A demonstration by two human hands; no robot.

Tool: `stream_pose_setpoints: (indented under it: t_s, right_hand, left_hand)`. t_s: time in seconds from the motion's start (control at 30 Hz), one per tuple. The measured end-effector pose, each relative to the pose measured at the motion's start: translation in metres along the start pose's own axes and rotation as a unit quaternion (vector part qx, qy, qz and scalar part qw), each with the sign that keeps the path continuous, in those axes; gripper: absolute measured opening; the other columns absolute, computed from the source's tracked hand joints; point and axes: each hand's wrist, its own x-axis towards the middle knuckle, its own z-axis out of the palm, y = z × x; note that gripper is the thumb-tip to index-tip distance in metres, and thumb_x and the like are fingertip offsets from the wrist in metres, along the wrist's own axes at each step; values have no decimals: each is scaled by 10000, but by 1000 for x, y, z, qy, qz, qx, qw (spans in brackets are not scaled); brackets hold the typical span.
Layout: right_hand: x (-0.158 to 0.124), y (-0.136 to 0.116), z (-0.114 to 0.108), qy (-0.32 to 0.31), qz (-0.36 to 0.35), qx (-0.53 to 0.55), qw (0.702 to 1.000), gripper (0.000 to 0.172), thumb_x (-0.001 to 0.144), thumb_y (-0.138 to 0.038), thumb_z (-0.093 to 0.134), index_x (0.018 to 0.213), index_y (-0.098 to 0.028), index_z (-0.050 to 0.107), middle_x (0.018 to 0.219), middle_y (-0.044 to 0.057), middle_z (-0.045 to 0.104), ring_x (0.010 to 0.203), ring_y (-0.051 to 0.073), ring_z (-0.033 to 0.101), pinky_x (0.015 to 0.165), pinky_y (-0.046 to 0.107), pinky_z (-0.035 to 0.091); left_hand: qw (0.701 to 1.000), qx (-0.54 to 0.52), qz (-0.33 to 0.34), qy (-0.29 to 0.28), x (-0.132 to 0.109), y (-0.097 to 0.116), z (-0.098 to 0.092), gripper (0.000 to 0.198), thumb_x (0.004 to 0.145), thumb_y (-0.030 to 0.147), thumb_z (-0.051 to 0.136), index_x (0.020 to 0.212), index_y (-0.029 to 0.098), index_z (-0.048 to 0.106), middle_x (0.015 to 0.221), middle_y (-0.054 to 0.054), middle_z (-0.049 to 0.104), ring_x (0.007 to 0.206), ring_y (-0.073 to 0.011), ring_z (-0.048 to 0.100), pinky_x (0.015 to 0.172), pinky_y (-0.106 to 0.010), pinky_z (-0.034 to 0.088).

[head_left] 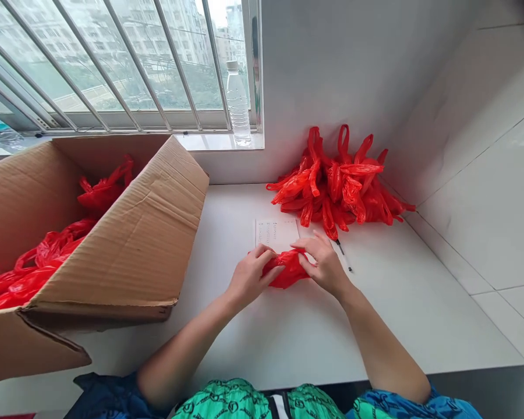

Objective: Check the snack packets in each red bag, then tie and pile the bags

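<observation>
A small red bag [287, 273] is being held between the two hands, low over the counter [262, 343]; whether it is being supported by the surface underneath cannot be told. Its left end is being pinched by the left grip [252, 273], the thumb and fingers being set narrowly around the plastic. Its right end is being held by the right grip [325, 265], the fingers being curled over the far edge and the thumb being pressed nearer in. The bag is being seen as thin, shiny and crumpled, its lower edge being left loose between the hands. One sheet of paper [273, 231] is being partly covered just beyond it, and one pen [344, 256] is being kept beside the right grip. One pile of knotted red bags [340, 186] is being banked against the wall; its bundles cannot be counted. One cardboard box [144, 227] is being kept to the left, more red bags [48, 256] being contained in it, uncounted. One upright bottle [238, 107] is being supported by the windowsill [209, 141].
</observation>
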Motion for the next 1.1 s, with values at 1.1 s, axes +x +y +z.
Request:
stream_pose_setpoints:
  t_s: [1.1]
  right_hand:
    - [-10,-29,24,-130,311,602,724,307,901,-488,653,1010,-206,707,958,43,717,896,198,654,840,334,502]
  left_hand:
    - [885,-411,-204,-73,-36,19,-55,371,892,523,615,897,153,591,776,12,562,657,-91,482,584,-185,390]
